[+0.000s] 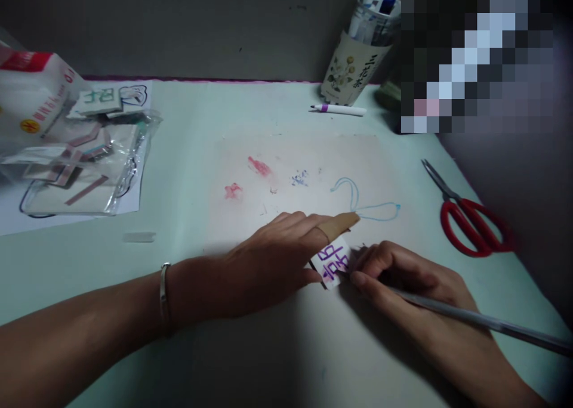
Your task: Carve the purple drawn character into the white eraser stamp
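Observation:
My left hand (273, 259) lies on a pale green table (201, 133), its bandaged forefinger pressing down a small white paper piece (335, 263) marked with purple strokes. A silver bracelet (164, 297) circles that wrist. My right hand (403, 283) is closed round a thin grey pen (483, 321), whose tip touches the paper piece's right edge. Both hands meet at the paper, near the front middle of the table.
Red-handled scissors (470, 220) lie at the right. A purple-capped marker (338, 109) lies by a jar of pens (358, 50) at the back. A clear plastic bag of cut pieces (85, 163) and a white packet (31, 92) sit at the left. Red and blue scribbles (313, 184) stain the tabletop.

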Available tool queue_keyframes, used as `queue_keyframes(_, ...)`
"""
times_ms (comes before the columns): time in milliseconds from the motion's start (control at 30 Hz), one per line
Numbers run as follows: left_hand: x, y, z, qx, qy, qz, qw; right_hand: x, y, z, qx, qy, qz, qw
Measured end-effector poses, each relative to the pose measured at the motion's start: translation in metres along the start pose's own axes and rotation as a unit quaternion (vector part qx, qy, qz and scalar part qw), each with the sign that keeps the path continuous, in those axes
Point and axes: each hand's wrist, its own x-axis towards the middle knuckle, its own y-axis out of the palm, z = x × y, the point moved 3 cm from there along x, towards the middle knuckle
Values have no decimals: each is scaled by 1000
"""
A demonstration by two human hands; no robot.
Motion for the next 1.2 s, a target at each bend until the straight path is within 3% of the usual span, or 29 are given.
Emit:
queue_keyframes(167, 3, 1, 1, 15, -15, 38, 999, 0, -1, 1, 13, -11, 12, 1000)
queue_keyframes(433, 2, -1, -1, 32, 2, 17, 999, 1, -2, 2, 18, -33, 0, 999)
queue_keyframes(1200, 1, 4, 4, 30, 7, 9, 999, 0, -4, 6, 36, -28, 58, 997)
